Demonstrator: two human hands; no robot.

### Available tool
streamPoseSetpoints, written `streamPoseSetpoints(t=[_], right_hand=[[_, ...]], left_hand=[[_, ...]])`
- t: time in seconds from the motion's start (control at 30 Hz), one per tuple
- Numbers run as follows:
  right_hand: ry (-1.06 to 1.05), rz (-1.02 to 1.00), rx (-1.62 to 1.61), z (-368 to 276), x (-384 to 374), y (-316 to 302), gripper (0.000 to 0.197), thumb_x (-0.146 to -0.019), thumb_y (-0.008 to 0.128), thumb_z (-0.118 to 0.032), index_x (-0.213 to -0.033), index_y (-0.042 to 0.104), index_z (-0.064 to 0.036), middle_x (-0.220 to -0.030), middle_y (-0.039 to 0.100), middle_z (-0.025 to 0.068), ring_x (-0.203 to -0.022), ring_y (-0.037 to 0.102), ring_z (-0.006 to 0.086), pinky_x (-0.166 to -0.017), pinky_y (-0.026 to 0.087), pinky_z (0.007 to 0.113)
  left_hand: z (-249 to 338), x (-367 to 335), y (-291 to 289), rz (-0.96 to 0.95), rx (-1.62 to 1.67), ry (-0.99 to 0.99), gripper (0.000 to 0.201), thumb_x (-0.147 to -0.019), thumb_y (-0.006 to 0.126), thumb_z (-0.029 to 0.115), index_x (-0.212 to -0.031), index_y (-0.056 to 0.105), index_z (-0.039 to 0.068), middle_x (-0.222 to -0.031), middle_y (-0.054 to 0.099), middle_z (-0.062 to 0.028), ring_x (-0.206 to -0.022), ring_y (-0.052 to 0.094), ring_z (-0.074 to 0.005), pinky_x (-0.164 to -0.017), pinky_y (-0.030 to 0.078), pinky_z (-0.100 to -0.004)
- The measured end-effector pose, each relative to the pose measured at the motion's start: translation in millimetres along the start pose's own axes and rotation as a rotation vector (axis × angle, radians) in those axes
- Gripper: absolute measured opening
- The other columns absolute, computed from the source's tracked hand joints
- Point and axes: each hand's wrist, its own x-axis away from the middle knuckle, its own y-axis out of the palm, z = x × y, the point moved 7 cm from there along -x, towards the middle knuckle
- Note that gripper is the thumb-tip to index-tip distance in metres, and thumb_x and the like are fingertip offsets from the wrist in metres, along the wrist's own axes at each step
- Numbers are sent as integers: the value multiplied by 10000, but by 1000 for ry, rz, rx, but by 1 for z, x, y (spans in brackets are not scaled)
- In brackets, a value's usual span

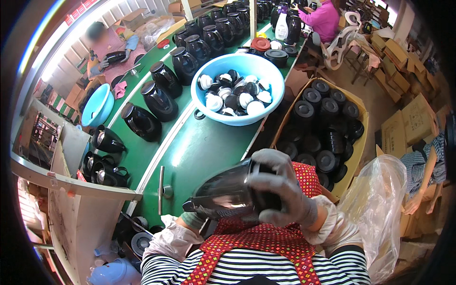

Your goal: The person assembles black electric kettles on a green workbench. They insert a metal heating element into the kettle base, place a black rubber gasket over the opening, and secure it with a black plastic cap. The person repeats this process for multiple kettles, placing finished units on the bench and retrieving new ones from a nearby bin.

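Note:
A glossy black vacuum jug (225,187) lies tilted nearly on its side in front of my apron, its narrow end toward the left. My right hand (280,187), in a grey glove, is closed around its wide right end, thumb below and fingers over the top. Under the left part of the jug my gloved left hand (193,220) supports it. The jug hides most of that hand's fingers. On the green bench just left of the jug stands a metal bar fixture (161,190).
A light blue basin (197,102) full of black and white lids sits on the bench. Black jugs (164,104) stand in rows beyond. At right is a carton (358,159) of round black parts, beside a clear plastic bag (380,190). Co-workers sit across the bench and farther back.

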Motion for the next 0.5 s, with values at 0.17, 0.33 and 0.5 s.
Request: streamPoseSetpoints(t=[0.17, 0.33, 0.5], right_hand=[[461, 375, -364, 50, 38, 2, 581, -1064, 620, -414, -1505, 505, -55, -1430, 545, 150, -1260, 583, 229, -1046, 485, 374], [574, 672, -1059, 95, 88, 43, 462, -1134, 543, -323, -1488, 498, -29, -1343, 617, 62, -1204, 625, 110, -1084, 520, 315], [615, 523, -342, 144, 121, 23, 502, -1008, 609, -20, -1498, 500, -15, -1476, 550, 110, -1434, 509, 211, -1208, 413, 393]], left_hand=[[20, 14, -81, 201, -608, 433, 605, -906, 813, 150, -1433, 590, -47, -1347, 701, -185, -1228, 695, -259, -1081, 575, -422], [52, -7, -71, 379, -689, 142, 351, -913, 728, 155, -1217, 751, -20, -1179, 763, -174, -1108, 732, -266, -1003, 581, -391], [109, -43, 3, 218, -1602, 101, 356, -880, 757, 216, -1193, 760, 48, -1142, 717, -235, -1059, 724, -424, -963, 582, -450]])
